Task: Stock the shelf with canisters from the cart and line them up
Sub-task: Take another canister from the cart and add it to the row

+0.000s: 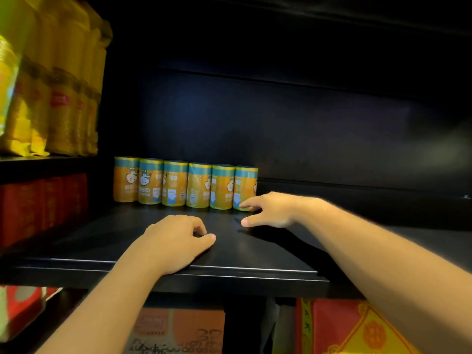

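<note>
Several orange canisters with teal tops [175, 183] stand upright in a row at the back left of a black shelf [255, 267]. My right hand [268, 209] reaches in from the right, fingers spread, with fingertips touching the base of the rightmost canister [245, 186]. My left hand [176, 240] rests on the shelf board in front of the row, fingers loosely curled, holding nothing. The cart is out of view.
Yellow packages [53, 98] fill the upper shelf at left, with red boxes [43, 205] below them. Orange and red cartons [344, 328] sit under the black shelf. The shelf's back right is dark and bare.
</note>
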